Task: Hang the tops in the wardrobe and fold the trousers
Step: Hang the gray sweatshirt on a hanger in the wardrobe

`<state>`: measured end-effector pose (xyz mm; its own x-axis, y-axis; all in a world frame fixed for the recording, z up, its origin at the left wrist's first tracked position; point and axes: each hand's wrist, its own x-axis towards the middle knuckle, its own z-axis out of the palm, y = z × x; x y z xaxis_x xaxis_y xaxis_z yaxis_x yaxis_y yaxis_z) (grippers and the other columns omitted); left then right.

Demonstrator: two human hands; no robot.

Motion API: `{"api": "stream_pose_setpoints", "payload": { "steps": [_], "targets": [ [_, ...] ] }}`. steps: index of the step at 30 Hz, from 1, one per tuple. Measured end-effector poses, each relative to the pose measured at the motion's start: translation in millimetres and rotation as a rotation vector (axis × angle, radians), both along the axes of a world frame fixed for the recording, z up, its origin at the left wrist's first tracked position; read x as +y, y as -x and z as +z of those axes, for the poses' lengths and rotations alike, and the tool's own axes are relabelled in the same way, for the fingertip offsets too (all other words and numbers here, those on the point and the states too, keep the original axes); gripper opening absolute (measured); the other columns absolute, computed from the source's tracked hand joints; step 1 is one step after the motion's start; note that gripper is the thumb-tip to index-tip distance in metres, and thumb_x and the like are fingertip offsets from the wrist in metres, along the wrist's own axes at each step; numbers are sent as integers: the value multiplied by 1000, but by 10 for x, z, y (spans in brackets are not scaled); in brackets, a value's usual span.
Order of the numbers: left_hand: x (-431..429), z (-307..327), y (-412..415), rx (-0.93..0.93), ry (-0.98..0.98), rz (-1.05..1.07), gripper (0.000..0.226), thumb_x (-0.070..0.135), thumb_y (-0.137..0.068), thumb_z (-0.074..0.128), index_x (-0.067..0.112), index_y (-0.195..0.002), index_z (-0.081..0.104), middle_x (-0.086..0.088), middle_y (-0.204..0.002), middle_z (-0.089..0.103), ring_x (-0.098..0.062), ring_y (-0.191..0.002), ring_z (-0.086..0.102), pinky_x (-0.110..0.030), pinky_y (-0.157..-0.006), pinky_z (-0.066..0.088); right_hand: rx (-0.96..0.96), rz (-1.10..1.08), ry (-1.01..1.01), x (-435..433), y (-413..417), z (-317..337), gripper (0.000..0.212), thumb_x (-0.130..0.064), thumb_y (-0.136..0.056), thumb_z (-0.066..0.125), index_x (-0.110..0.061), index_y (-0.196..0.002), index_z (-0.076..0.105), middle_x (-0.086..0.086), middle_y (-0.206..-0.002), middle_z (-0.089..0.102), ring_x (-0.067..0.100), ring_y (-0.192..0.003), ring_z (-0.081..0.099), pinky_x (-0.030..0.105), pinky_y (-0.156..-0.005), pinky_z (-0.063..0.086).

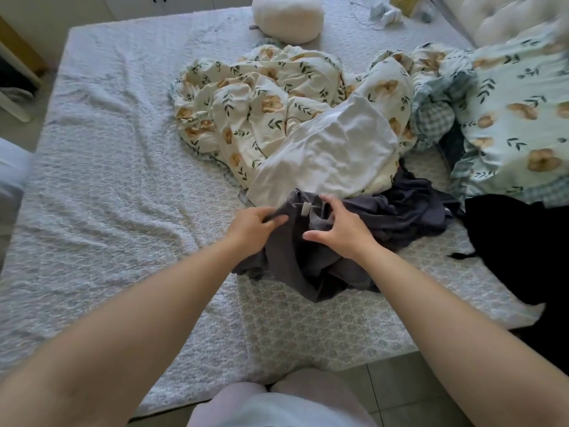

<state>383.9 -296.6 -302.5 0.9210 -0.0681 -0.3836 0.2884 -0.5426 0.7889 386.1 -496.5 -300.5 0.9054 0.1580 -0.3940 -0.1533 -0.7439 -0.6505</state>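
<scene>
A crumpled dark grey garment [295,266] with a small white label at its band lies near the front of the bed. My left hand [254,224] pinches its band at the left. My right hand [335,229] rests on the cloth just right of the label, fingers curled into the fabric and thumb spread. Behind it a white garment [329,152] is draped over a floral duvet. A dark navy garment [412,198] lies bunched to the right, and a black garment [520,241] spreads at the bed's right edge.
The bed [123,195] has a white textured cover. A cream floral duvet [255,100] is heaped mid-bed and a mint floral one [511,112] at the right. A round white cushion [288,16] sits at the back. White wardrobe doors [160,1] stand beyond.
</scene>
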Motion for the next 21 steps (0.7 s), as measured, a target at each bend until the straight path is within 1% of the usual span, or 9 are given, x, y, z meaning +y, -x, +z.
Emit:
{"api": "stream_pose_setpoints", "payload": {
  "steps": [2,4,7,10,12,14,16,19,21],
  "targets": [
    [-71,26,38,-10,3,-151,9,28,-87,66,33,-80,69,10,-73,65,-12,-74,60,-31,-73,48,34,116,-21,119,15,39,83,-42,-72,78,-38,-142,34,-2,-113,58,17,-107,53,31,-88,46],
    [-106,41,78,-50,14,-216,7,24,-84,70,28,-79,68,12,-67,60,-10,-68,54,-27,-67,43,72,188,-13,159,52,16,56,-39,-76,75,-36,-128,54,-5,-111,65,15,-105,58,34,-88,49],
    [-76,57,115,-101,44,-101,10,25,-83,72,28,-85,63,12,-69,58,-3,-65,53,-15,-61,39,70,132,-50,138,148,-27,25,-38,-82,69,-21,-100,70,-1,-89,70,16,-87,63,36,-79,52],
    [-53,62,174,-82,97,-81,15,31,-82,71,34,-93,60,9,-80,62,-8,-77,60,-19,-69,46,69,39,-103,132,293,22,26,-36,-83,67,-11,-87,70,-1,-69,61,12,-67,56,27,-62,43],
    [-111,120,235,-67,116,-160,20,32,-85,68,32,-104,62,10,-88,63,-7,-85,60,-14,-72,46,54,-35,-127,157,417,103,23,-35,-83,68,-14,-74,66,-6,-59,55,6,-57,50,21,-54,38],
    [-209,166,306,-92,102,-235,23,32,-87,65,28,-110,63,16,-88,61,2,-83,57,-5,-68,42,25,-94,-133,204,541,162,24,-36,-83,68,-14,-72,65,-4,-59,58,9,-58,54,25,-54,41],
    [-292,193,381,-144,105,-237,10,27,-91,62,27,-100,65,20,-80,59,8,-73,55,-2,-63,39,14,-158,-121,263,683,208,24,-38,-84,66,-17,-73,67,-1,-63,63,13,-65,59,30,-58,44],
    [-327,192,477,-176,166,-274,11,22,-94,57,23,-85,63,8,-79,62,-4,-75,55,-11,-65,39,-17,-300,-131,341,969,275,25,-37,-84,67,-23,-65,59,-8,-58,56,4,-58,52,19,-50,37],
    [-300,155,566,-150,201,-337,20,21,-96,54,28,-78,60,6,-78,63,-10,-76,56,-24,-71,42,2,-400,-158,405,1216,301,13,-35,-82,69,-24,-77,65,-7,-71,64,4,-69,58,17,-57,44]
  ]
}}
